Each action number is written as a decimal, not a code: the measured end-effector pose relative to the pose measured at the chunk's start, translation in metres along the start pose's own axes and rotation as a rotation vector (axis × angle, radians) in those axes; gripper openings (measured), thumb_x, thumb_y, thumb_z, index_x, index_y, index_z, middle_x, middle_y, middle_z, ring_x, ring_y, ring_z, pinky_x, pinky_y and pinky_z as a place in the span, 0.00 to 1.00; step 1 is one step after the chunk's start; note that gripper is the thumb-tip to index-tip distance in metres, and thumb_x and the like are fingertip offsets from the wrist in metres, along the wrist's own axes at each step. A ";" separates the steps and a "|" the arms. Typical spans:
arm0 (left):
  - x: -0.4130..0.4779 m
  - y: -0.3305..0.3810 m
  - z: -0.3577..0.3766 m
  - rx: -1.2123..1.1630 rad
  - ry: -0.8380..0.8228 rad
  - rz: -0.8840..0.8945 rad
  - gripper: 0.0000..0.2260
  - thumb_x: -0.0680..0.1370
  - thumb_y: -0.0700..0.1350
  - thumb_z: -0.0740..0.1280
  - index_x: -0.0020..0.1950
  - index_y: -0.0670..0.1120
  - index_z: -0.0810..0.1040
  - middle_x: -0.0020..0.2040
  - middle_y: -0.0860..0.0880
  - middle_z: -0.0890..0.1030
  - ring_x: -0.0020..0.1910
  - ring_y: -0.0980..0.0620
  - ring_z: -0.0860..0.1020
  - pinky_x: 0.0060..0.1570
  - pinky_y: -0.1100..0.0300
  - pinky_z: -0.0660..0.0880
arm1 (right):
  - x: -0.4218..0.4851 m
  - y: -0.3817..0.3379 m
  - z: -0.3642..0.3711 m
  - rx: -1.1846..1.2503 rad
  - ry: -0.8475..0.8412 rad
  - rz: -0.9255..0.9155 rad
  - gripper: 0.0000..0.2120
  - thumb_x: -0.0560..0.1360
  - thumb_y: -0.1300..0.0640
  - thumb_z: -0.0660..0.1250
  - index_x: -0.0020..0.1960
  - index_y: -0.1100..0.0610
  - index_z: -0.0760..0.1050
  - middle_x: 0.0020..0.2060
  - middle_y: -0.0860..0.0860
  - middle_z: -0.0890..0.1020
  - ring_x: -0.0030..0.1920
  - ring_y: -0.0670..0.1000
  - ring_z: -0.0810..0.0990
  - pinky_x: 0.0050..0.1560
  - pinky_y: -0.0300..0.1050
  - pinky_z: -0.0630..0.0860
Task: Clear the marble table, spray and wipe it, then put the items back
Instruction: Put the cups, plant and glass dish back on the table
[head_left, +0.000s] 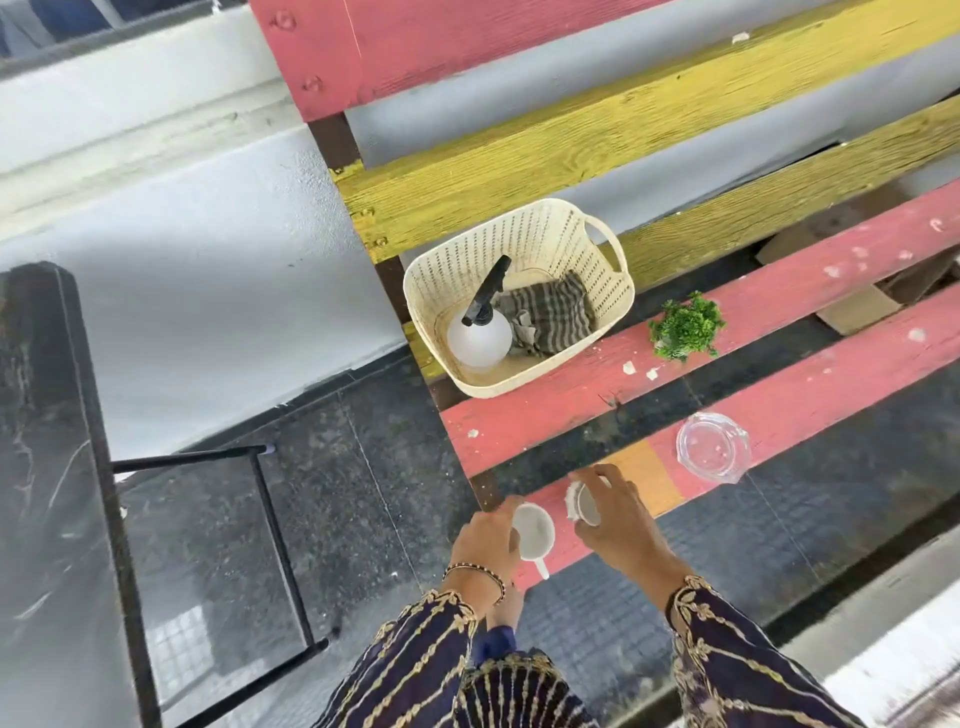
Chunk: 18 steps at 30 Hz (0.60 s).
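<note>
**Marble table to the left, a white piece in each hand**

The marble table (36, 415) stands well to the left of both sets of fingers. The left hand (485, 540) curls its fingers round a white cup (535, 530). The right hand (618, 519) grips a small ridged white piece (582, 501), perhaps a second cup; the view is too poor to tell. Both are at the nearest slat of the painted bench (831, 384). Just beyond the right fingertips lies a clear glass dish (713, 447). Farther beyond are a green plant (685, 325) and a cream basket (615, 312) holding a spray bottle (480, 335) and a striped cloth (558, 317).
</note>
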<state>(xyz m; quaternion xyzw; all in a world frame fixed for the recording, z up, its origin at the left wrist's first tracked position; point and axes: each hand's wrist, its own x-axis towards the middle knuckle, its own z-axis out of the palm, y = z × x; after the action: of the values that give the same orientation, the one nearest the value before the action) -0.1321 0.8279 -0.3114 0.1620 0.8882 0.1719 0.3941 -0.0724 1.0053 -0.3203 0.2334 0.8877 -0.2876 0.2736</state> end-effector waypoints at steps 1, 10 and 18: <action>-0.004 -0.002 -0.006 -0.014 0.024 -0.005 0.19 0.78 0.42 0.58 0.69 0.53 0.65 0.55 0.39 0.80 0.53 0.38 0.79 0.52 0.47 0.76 | -0.003 -0.007 -0.002 0.004 0.014 -0.009 0.30 0.75 0.60 0.71 0.74 0.50 0.68 0.72 0.52 0.67 0.68 0.58 0.69 0.63 0.50 0.75; -0.066 -0.047 -0.075 -0.263 0.206 0.000 0.16 0.75 0.45 0.56 0.60 0.60 0.65 0.46 0.39 0.82 0.36 0.40 0.83 0.35 0.45 0.81 | -0.047 -0.114 -0.024 -0.017 0.155 -0.165 0.35 0.73 0.51 0.74 0.76 0.47 0.63 0.69 0.52 0.71 0.68 0.58 0.73 0.62 0.57 0.78; -0.205 -0.132 -0.191 -0.338 0.446 0.082 0.19 0.75 0.42 0.58 0.65 0.55 0.70 0.45 0.38 0.83 0.35 0.38 0.83 0.35 0.46 0.81 | -0.152 -0.271 -0.013 0.015 0.317 -0.342 0.34 0.71 0.46 0.76 0.73 0.49 0.68 0.63 0.53 0.77 0.63 0.57 0.77 0.56 0.46 0.71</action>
<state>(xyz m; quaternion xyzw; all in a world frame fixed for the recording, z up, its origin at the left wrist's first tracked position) -0.1665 0.5903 -0.1161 0.0879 0.9045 0.3646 0.2029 -0.1189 0.7778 -0.1138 0.1238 0.9440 -0.2960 0.0764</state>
